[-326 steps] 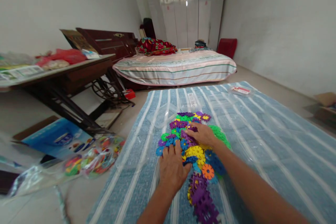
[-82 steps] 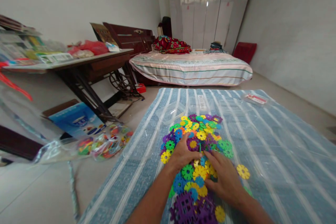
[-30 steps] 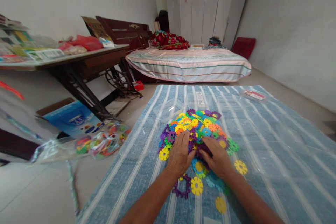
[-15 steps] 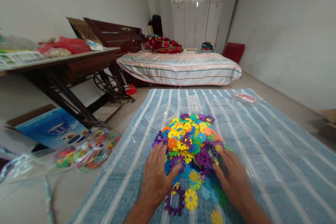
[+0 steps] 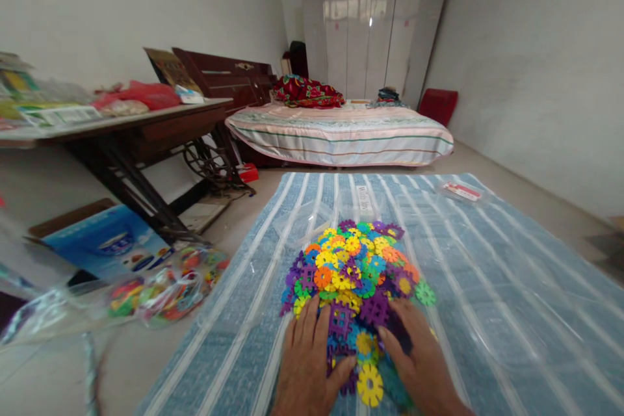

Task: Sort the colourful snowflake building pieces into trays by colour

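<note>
The single head camera looked forward and down, close over the near striped mat (image 5: pixel 487 273), facing the far bed (image 5: pixel 341 133).

Toy discs (image 5: pixel 353 266): purple, yellow, orange, green, blue mix. Mat (image 5: pixel 487 286): blue w/ white stripes. Far bed (image 5: pixel 341 133): pink/green striped cover, red floral bundle (image 5: pixel 306 91). Left box (image 5: pixel 104 247): blue. Far-right bin (image 5: pixel 437 106): red.
</note>
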{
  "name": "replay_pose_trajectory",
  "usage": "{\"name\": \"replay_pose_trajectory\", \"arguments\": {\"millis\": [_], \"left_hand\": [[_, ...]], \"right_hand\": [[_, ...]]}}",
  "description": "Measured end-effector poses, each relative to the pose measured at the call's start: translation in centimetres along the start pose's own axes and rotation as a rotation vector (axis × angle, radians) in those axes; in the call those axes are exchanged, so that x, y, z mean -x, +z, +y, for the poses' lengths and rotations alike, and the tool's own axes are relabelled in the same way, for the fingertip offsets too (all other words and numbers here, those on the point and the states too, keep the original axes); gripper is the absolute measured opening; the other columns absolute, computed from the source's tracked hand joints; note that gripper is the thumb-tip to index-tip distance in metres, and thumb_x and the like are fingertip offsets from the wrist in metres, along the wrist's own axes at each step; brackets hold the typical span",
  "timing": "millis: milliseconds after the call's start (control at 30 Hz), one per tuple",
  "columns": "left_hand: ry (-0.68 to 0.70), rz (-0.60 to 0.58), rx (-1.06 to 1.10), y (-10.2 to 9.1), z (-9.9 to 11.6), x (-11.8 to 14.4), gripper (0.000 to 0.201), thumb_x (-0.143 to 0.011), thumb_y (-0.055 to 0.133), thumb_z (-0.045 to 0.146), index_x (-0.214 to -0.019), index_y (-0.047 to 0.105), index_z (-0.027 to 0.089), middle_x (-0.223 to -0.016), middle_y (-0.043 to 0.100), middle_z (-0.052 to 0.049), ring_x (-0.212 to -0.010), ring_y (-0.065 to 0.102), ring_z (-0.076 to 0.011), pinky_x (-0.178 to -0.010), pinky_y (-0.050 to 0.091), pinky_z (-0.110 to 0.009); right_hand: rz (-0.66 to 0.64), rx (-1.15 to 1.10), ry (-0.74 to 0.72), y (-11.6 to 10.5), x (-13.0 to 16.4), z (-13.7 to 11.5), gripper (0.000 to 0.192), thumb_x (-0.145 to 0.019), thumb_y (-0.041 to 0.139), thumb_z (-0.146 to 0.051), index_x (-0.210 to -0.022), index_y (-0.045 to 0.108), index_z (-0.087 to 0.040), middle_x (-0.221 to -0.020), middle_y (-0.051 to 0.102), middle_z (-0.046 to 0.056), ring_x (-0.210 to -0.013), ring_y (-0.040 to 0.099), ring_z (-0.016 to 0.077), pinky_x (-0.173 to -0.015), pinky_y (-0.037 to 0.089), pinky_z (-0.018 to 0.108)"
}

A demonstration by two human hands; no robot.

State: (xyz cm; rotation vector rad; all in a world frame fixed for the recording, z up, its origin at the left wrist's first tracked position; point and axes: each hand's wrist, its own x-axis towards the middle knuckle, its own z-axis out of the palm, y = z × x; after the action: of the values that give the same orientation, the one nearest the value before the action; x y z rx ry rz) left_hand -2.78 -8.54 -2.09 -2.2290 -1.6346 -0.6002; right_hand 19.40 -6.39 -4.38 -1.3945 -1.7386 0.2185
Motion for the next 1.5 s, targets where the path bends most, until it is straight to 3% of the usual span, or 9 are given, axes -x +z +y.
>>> {"name": "replay_pose_trajectory", "arguments": {"millis": [133, 300, 400, 567, 767, 967, 1233, 1333, 1500], "left_hand": [[-0.131, 0.009, -0.005, 0.2, -0.9, -1.5, 0.062, -0.079, 0.05, 0.054, -0.128, 0.046, 0.016, -0.137, 0.046, -0.016, -0.124, 0.043, -0.0315, -0.098, 0.038, -0.049], [-0.376, -0.027, 0.003, 1.7, -2.6, -2.2, 0.066, -0.08, 0.043, 0.059, -0.121, 0.051, 0.008, -0.131, 0.049, -0.022, -0.122, 0.044, -0.0354, -0.096, 0.04, -0.052], [-0.364, 0.002, 0.064, 2.8, -2.4, -2.3, 0.065, -0.081, 0.042, 0.058, -0.125, 0.047, 0.01, -0.132, 0.047, -0.021, -0.123, 0.044, -0.0344, -0.097, 0.04, -0.053], [-0.297, 0.067, 0.183, 3.6, -0.2, -2.4, 0.06, -0.084, 0.045, 0.048, -0.13, 0.04, 0.011, -0.132, 0.047, -0.021, -0.123, 0.045, -0.0319, -0.096, 0.043, -0.052], [-0.269, 0.061, 0.267, 4.0, 1.9, -2.3, 0.052, -0.084, 0.046, 0.045, -0.126, 0.046, 0.013, -0.131, 0.048, -0.018, -0.121, 0.046, -0.031, -0.095, 0.044, -0.053], [-0.218, 0.088, 0.264, 3.5, 2.5, -3.2, 0.049, -0.082, 0.048, 0.046, -0.119, 0.051, 0.014, -0.123, 0.054, -0.017, -0.113, 0.052, -0.0307, -0.091, 0.047, -0.05], [-0.134, 0.246, 0.349, 0.3, 1.2, -7.9, 0.022, -0.084, 0.049, 0.036, -0.093, 0.059, 0.018, -0.088, 0.065, -0.006, -0.085, 0.061, -0.0201, -0.08, 0.049, -0.034], [-0.233, 0.25, 0.364, 0.3, -0.1, -10.1, 0.021, -0.083, 0.048, 0.035, -0.085, 0.059, 0.018, -0.079, 0.064, -0.004, -0.078, 0.061, -0.018, -0.076, 0.049, -0.031], [-0.477, 0.26, 0.412, 2.0, -2.9, -12.2, 0.024, -0.08, 0.045, 0.035, -0.081, 0.061, 0.017, -0.078, 0.065, -0.004, -0.073, 0.061, -0.0163, -0.073, 0.049, -0.029]], "right_hand": [[0.089, 0.059, -0.035, -1.1, -2.3, 0.6, 0.037, -0.085, 0.051, -0.042, -0.113, 0.057, -0.019, -0.119, 0.058, 0.013, -0.113, 0.051, 0.027, -0.095, 0.042, 0.047], [0.065, 0.12, 0.123, -1.5, -5.2, 2.4, 0.043, -0.085, 0.046, -0.049, -0.109, 0.06, -0.017, -0.102, 0.064, 0.013, -0.099, 0.057, 0.0272, -0.084, 0.047, 0.046], [0.036, 0.094, 0.106, -0.5, -5.0, 2.5, 0.042, -0.084, 0.047, -0.05, -0.109, 0.061, -0.019, -0.105, 0.063, 0.012, -0.1, 0.057, 0.0267, -0.086, 0.047, 0.047], [0.022, 0.009, 0.022, 0.6, -3.3, 1.8, 0.034, -0.084, 0.051, -0.041, -0.108, 0.062, -0.019, -0.115, 0.059, 0.013, -0.107, 0.055, 0.0262, -0.091, 0.048, 0.046], [0.04, -0.032, 0.011, 0.2, -3.1, 1.5, 0.026, -0.084, 0.052, -0.034, -0.101, 0.065, -0.019, -0.111, 0.061, 0.013, -0.105, 0.057, 0.0243, -0.09, 0.05, 0.044], [0.078, -0.041, -0.031, -0.1, -3.5, 1.1, 0.02, -0.084, 0.05, -0.023, -0.096, 0.066, -0.02, -0.107, 0.064, 0.01, -0.103, 0.059, 0.0206, -0.089, 0.051, 0.039], [0.057, -0.034, -0.094, -0.4, -3.5, 1.0, 0.022, -0.084, 0.048, -0.019, -0.095, 0.067, -0.02, -0.101, 0.065, 0.01, -0.098, 0.061, 0.0193, -0.086, 0.052, 0.037], [0.049, -0.057, -0.081, -0.8, -3.3, 1.2, 0.022, -0.086, 0.046, -0.019, -0.095, 0.066, -0.02, -0.102, 0.065, 0.01, -0.099, 0.06, 0.0189, -0.088, 0.051, 0.037], [0.066, -0.03, -0.06, -2.0, -2.8, 1.0, 0.02, -0.086, 0.049, -0.024, -0.096, 0.065, -0.022, -0.107, 0.064, 0.01, -0.103, 0.059, 0.0206, -0.09, 0.051, 0.04]]}}
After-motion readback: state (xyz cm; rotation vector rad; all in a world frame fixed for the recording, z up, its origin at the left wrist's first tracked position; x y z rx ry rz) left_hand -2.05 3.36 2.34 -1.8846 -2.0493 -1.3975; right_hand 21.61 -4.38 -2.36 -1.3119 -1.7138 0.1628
